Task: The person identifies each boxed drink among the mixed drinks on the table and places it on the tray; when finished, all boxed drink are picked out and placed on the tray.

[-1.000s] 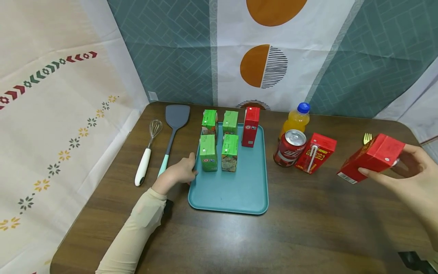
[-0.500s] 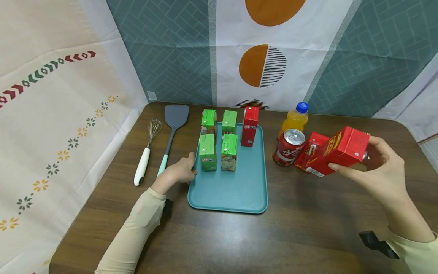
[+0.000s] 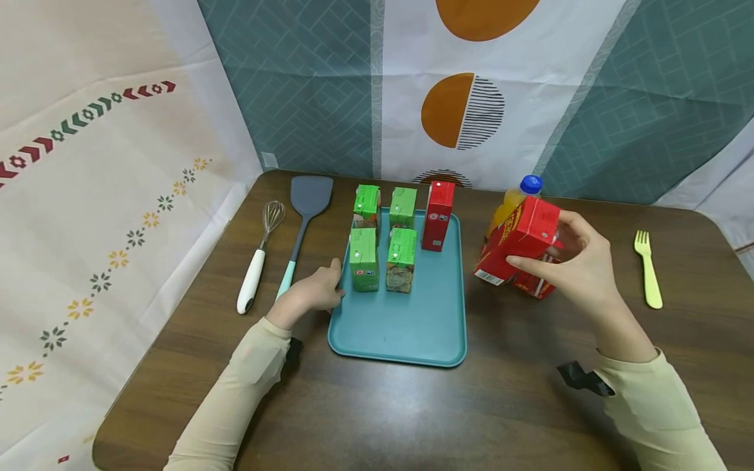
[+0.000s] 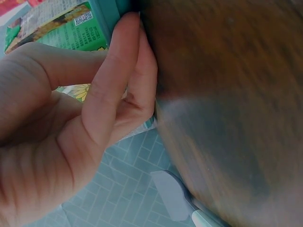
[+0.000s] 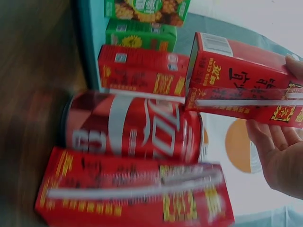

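Note:
My left hand (image 3: 315, 288) pinches the left rim of the teal tray (image 3: 406, 333); the left wrist view shows its fingers (image 4: 113, 80) at that edge. Several green drink cartons (image 3: 364, 260) stand on the tray, with one red drink carton (image 3: 438, 217) at its back right. My right hand (image 3: 580, 261) holds another red drink carton (image 3: 518, 235), tilted and raised off the table, right of the tray. It hides most of the cola can (image 5: 128, 125) and part of a third red carton (image 3: 535, 286) in the head view. Both show plainly in the right wrist view.
An orange drink bottle (image 3: 506, 206) with a blue cap stands behind the held carton. Left of the tray lie a whisk (image 3: 253, 275) and a grey spatula (image 3: 311, 196). A yellow-green fork (image 3: 648, 271) lies at the right. Cloth (image 3: 318, 98) hangs along the table's back edge.
My right hand has carried the red drink carton leftward from the table's right side, across the standing carton and the can. The fork has come into full view. My left hand stays at the tray.

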{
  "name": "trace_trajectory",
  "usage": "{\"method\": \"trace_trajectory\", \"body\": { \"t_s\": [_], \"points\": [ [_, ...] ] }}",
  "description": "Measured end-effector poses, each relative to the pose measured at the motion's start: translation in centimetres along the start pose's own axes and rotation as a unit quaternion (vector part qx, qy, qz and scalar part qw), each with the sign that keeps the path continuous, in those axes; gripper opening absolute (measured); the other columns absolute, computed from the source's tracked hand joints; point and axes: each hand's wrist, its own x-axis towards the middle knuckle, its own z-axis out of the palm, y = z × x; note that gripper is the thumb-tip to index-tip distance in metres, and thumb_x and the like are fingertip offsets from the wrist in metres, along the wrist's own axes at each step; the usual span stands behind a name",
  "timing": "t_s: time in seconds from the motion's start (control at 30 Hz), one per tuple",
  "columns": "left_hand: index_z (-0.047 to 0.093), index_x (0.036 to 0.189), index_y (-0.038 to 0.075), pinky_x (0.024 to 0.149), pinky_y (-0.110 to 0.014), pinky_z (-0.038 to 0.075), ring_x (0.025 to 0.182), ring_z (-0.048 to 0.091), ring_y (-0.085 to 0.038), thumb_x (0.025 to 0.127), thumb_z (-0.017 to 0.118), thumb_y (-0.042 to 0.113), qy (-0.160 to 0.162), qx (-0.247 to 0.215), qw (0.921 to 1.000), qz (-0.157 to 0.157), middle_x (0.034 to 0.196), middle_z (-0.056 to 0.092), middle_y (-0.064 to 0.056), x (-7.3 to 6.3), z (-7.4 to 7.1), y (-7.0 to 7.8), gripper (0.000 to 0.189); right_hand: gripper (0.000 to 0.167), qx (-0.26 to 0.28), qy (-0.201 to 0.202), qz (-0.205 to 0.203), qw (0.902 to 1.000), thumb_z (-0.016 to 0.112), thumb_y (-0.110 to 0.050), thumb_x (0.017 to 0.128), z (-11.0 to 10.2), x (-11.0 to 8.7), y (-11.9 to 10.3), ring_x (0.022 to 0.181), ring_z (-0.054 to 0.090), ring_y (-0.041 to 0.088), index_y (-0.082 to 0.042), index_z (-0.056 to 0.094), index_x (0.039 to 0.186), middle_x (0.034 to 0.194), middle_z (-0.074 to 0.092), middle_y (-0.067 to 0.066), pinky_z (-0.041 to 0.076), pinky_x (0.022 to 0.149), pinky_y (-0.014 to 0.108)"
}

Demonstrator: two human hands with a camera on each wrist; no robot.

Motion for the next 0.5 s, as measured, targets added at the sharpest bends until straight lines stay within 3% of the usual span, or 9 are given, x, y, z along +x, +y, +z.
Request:
{"method": "trace_trajectory", "body": {
  "t_s": [0.03, 0.27, 0.5],
  "points": [
    [0.0, 0.142, -0.013, 0.051, -0.027, 0.044, 0.055, 0.061, -0.019, 0.094, 0.048, 0.003, 0.0, 0.0, 1.0, -0.001, 0.069, 0.059, -0.013, 0.0, 0.0, 0.0, 0.07, 0.062, -0.004, -0.005, -0.004, 1.0, 0.078, 0.002, 0.071, 0.4, 0.1, -0.1, 0.095, 0.061, 0.007, -0.014, 0.054, 0.125, 0.112, 0.061, -0.008, 0.049, 0.073, 0.014],
    [0.0, 0.143, -0.012, 0.053, -0.028, 0.045, 0.056, 0.062, -0.02, 0.094, 0.047, 0.003, -0.006, -0.01, 0.9999, -0.003, 0.072, 0.06, -0.015, 0.1, -0.1, 0.1, 0.07, 0.059, 0.117, -0.058, -0.012, 0.9914, 0.077, 0.008, 0.069, 2.8, 1.1, -0.6, 0.098, 0.061, 0.014, -0.008, 0.055, 0.121, 0.111, 0.061, 0.003, 0.05, 0.077, 0.019],
    [-0.002, 0.141, -0.015, 0.052, -0.028, 0.044, 0.054, 0.061, -0.02, 0.094, 0.046, 0.002, -0.021, -0.01, 0.9997, -0.001, 0.066, 0.06, -0.013, 0.0, -0.3, 0.1, 0.07, 0.062, 0.072, -0.099, 0.038, 0.9918, 0.079, -0.007, 0.073, 5.0, 1.3, 0.0, 0.105, 0.06, 0.012, -0.012, 0.049, 0.128, 0.117, 0.058, 0.004, 0.05, 0.08, 0.021]
  ]
}}
